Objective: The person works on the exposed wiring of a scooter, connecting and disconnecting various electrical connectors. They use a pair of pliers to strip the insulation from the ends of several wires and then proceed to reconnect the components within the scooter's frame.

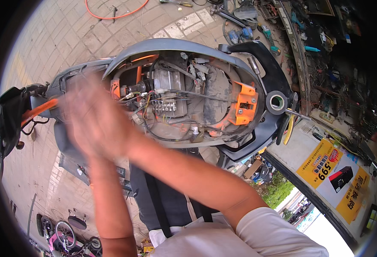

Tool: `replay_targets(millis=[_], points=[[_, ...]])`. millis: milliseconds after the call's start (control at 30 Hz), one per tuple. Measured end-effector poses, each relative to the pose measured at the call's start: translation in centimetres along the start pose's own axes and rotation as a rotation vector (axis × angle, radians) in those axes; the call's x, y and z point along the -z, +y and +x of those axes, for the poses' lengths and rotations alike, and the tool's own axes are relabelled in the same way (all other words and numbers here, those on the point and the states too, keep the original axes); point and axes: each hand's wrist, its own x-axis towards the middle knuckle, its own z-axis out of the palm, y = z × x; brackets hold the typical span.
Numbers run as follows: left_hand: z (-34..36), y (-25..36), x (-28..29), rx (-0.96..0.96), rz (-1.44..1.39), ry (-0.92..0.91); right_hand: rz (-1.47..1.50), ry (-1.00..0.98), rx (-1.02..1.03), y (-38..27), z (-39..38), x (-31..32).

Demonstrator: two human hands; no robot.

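My left hand and my right hand are smeared by motion, overlapping over the front left of an opened scooter body; their fingers and anything between them are unclear. To their right, the open compartment shows a silver finned controller with wires, white connectors and an orange bracket. A dark handlebar assembly and orange tube are at the left. Yellow-handled pliers hang at the scooter's rear right.
Tools and an orange hose lie on the paving. A cluttered shelf and a cabinet with a yellow poster line the right. A pink bicycle stands lower left; a dark apron hangs below me.
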Motion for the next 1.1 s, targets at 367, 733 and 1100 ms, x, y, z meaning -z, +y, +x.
replay_targets(millis=[367,733,1100], points=[[-5.4,-0.1,-5.0,0.567,-0.666,-0.277,-1.181,0.404,-0.466,0.2,-3.7,18.7],[-6.5,1.5,-8.7,0.799,-0.876,-0.590,-0.793,0.254,-0.774,-1.2,-1.6,18.3],[-3.4,-0.4,-12.8,0.971,-0.911,-0.897,0.054,0.431,-0.822,2.5,-6.4,13.8]])
